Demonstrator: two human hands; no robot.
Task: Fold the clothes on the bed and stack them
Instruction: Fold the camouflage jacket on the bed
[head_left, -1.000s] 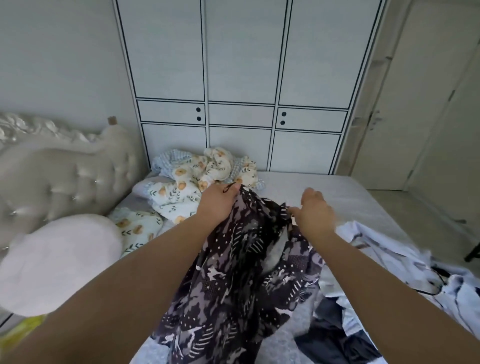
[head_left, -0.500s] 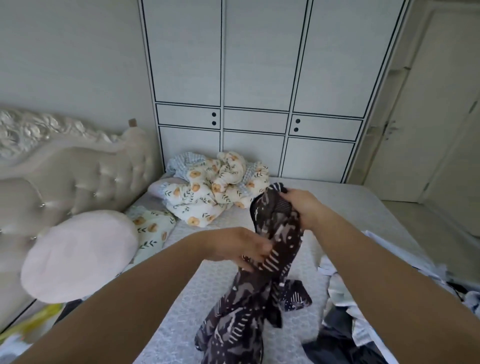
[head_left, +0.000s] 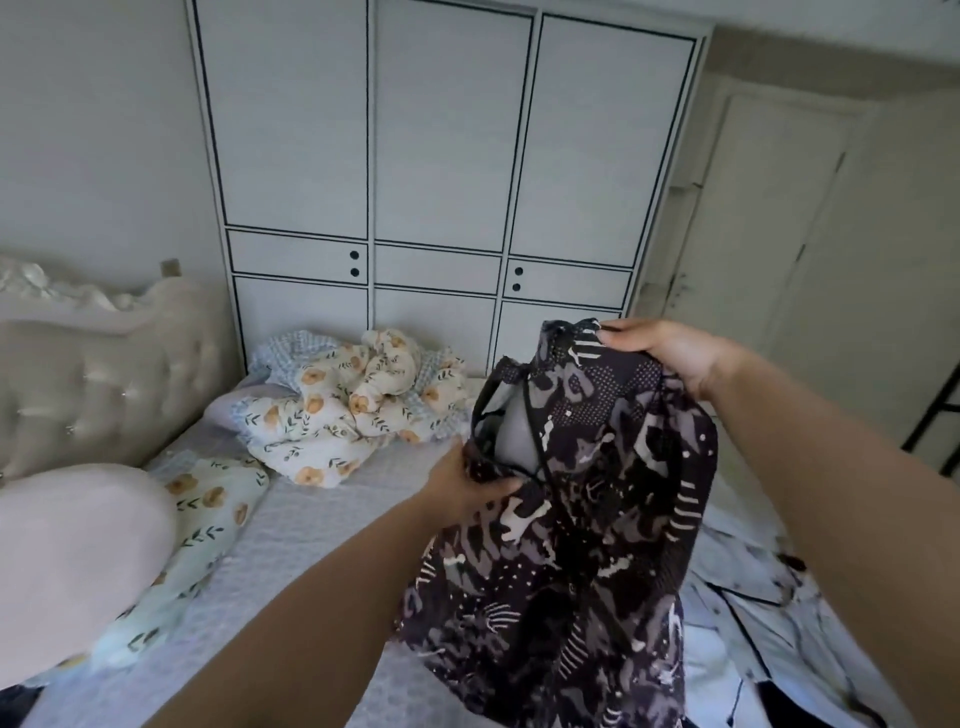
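Note:
A dark patterned garment (head_left: 587, 525) with grey and white marks hangs in the air above the bed (head_left: 311, 525). My right hand (head_left: 670, 353) grips its top edge, raised high at the right. Lower and to the left, my left hand (head_left: 467, 480) pinches the garment's edge near its opening, where a pale lining shows. The cloth drapes down from both hands to the bottom of the view. A heap of white clothes with dark marks (head_left: 763, 613) lies on the bed at the right, partly hidden by the garment and my right arm.
A bundle of floral bedding (head_left: 353, 410) lies at the far side of the bed, with a floral pillow (head_left: 202, 525) and a round pink cushion (head_left: 67, 561) at the left. A padded headboard (head_left: 93, 374) stands left, a white wardrobe (head_left: 447, 171) behind, a door (head_left: 779, 218) right.
My right hand has lifted the dark garment higher and to the right, spreading it wider. My left hand shifted its hold to the garment's edge by the opening. The view tilted upward.

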